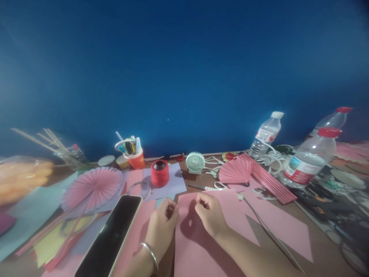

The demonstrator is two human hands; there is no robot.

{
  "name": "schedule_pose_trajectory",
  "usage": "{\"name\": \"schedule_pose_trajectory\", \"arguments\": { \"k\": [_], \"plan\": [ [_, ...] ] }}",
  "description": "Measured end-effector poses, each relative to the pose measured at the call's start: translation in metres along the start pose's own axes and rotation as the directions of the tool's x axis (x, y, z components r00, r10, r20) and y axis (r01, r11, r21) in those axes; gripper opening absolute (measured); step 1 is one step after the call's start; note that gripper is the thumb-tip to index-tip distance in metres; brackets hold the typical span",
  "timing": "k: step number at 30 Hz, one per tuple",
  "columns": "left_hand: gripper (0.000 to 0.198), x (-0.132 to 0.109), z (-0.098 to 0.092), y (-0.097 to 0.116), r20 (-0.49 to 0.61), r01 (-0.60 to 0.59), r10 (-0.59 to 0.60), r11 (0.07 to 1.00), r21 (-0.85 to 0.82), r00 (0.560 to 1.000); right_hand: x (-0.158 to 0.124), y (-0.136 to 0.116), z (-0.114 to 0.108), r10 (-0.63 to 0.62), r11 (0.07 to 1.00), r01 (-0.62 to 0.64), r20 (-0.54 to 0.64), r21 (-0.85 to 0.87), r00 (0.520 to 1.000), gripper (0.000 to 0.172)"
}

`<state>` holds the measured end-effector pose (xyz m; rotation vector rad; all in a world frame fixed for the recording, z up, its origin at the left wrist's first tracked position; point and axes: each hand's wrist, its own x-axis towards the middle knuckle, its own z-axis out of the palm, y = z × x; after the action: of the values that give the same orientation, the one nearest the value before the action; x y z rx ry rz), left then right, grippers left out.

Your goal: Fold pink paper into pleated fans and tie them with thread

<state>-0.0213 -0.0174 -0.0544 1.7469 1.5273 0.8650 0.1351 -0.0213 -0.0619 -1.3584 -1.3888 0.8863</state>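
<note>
Center paper sheet (196,254): plain pink. Right paper fan (235,171): pink, pleat-striped. Thread spool (160,177): red, dark top. Handheld fan (195,162): mint green. Bangle (150,252): silver. Phone (109,238): black screen, pale edge. Wall (184,77): deep blue.

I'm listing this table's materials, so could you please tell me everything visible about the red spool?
The spool is squat, wound in bright red that looks like thread, with a dark core or cap showing at its narrower top. It stands upright on a lilac sheet, between the cup and the fan. The left hand, nearer the camera, does not touch it. No loose end can be made out.
</note>
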Motion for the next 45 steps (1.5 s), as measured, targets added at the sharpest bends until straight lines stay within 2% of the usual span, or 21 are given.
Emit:
{"name": "schedule_pose_trajectory", "arguments": {
  "k": [3, 8, 12, 22, 31, 37, 45],
  "plan": [
    [0.019, 0.0, 0.0, 0.0, -0.004, 0.0, 0.0, 1.0, -0.002, 1.0, 0.0, 0.0, 0.0, 0.003, 1.0, -0.003, 0.019, -0.001, 1.0, 0.017],
    [0.017, 0.0, 0.002, -0.003, -0.005, -0.011, 0.011, 1.0, 0.014, 1.0, 0.002, 0.004, 0.007, 0.016, 0.988, -0.009, 0.05, -0.154, 0.999, 0.015],
    [0.017, 0.0, 0.002, -0.005, 0.0, -0.017, 0.017, 0.999, 0.031, 1.0, 0.003, 0.006, 0.009, 0.013, 0.978, -0.004, 0.045, -0.207, 0.999, 0.018],
    [0.02, 0.0, 0.0, 0.003, -0.002, 0.012, -0.012, 1.0, 0.006, 1.0, 0.001, 0.003, 0.001, -0.014, 1.0, 0.015, 0.046, -0.026, 0.999, 0.019],
    [0.016, -0.001, 0.002, 0.0, -0.015, -0.018, 0.018, 1.0, -0.002, 1.0, 0.001, 0.004, 0.006, 0.002, 0.992, 0.011, 0.105, -0.126, 0.994, 0.016],
    [0.017, -0.001, 0.002, -0.003, -0.01, -0.031, 0.031, 1.0, 0.005, 0.999, 0.002, 0.004, 0.008, -0.005, 0.976, 0.019, 0.063, -0.215, 0.998, 0.02],
    [0.018, 0.0, 0.0, 0.003, -0.012, -0.012, 0.012, 1.0, -0.018, 1.0, 0.001, -0.001, 0.003, -0.021, 0.996, 0.029, 0.087, -0.082, 0.996, 0.016]
  ]
}}
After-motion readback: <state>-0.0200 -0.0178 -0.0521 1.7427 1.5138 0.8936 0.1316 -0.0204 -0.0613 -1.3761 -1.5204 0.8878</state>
